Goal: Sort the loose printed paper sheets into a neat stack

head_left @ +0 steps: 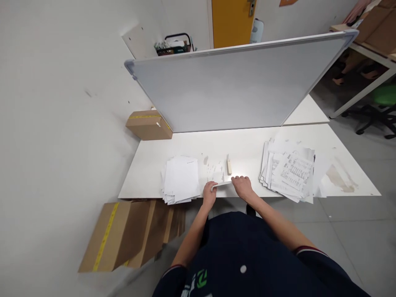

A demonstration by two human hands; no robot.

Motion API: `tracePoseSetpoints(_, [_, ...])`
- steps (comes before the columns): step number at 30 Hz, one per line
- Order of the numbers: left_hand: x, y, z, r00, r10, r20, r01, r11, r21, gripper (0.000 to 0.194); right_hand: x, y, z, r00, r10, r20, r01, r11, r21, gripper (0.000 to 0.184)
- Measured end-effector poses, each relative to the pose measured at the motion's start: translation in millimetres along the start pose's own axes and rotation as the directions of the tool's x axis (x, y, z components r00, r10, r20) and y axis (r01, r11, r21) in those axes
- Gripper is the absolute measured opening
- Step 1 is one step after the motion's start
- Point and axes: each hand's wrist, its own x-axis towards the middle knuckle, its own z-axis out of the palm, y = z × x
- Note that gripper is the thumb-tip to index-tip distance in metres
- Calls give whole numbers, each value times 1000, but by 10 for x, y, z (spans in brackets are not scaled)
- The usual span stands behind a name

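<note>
My left hand point(209, 193) and my right hand point(243, 186) both grip a folded white sheet of paper point(223, 184) at the near edge of the white table point(241, 146). The fingers of each hand are curled over the sheet's ends. Left of my hands lies a stack of blank white sheets point(181, 179). To the right sits a messy pile of printed papers point(291, 170). A small cream stick-shaped object point(229, 165) lies just beyond the folded sheet.
A large whiteboard point(238, 82) stands tilted across the back of the table. Cardboard boxes point(130, 235) lean on the floor at my left, and another box point(149, 124) sits by the wall. A second table point(368, 45) and a green chair point(382, 103) stand at right.
</note>
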Motion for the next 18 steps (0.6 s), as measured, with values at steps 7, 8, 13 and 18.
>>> tracePoseSetpoints(7, [-22,94,-41,998,17,-61,-14,999,49,15,-14,173,-82,999,43,29,-47,978,201,26])
tracePoseSetpoints(8, [-29,111,-43,997,22,-75,-18,998,55,18,-12,244,-75,998,61,34,-68,967,246,24])
tracePoseSetpoints(13, [-61,96,2,999,-40,-15,42,971,234,32,-81,615,218,962,214,168,-270,834,482,13])
tracePoseSetpoints(18, [-82,3,116,990,-110,89,73,936,344,30,-268,785,680,871,333,361,-491,576,654,10])
